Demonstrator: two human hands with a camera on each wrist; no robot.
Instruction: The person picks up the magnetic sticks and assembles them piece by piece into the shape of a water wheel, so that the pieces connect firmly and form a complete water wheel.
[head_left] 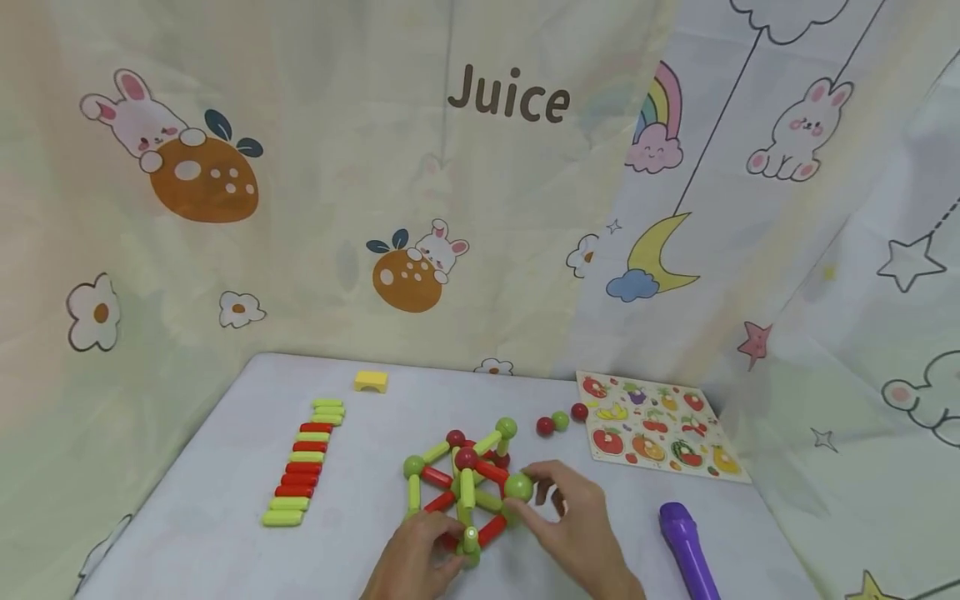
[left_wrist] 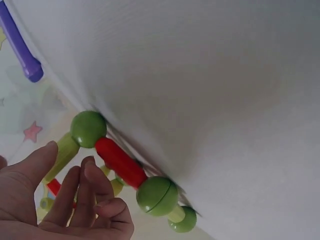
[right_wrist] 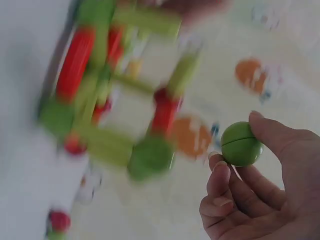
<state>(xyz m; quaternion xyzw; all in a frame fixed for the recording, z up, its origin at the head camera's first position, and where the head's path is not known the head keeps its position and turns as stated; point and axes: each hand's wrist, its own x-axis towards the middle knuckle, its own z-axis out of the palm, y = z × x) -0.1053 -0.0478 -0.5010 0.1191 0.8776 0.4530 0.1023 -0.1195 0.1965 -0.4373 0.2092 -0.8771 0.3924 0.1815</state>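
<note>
Rabbit-printed cloth [head_left: 322, 167] hangs behind a white table [head_left: 217, 475] bearing a red-and-green stick-and-ball frame [head_left: 467, 487]. The right hand [head_left: 576, 527] pinches a green ball [head_left: 519, 487] beside the frame, apart from it; the left hand [head_left: 418, 554] has thumb and fingers flanking a yellow-green stick [left_wrist: 65, 152] at the frame's near end (whether gripping, I cannot tell).
</note>
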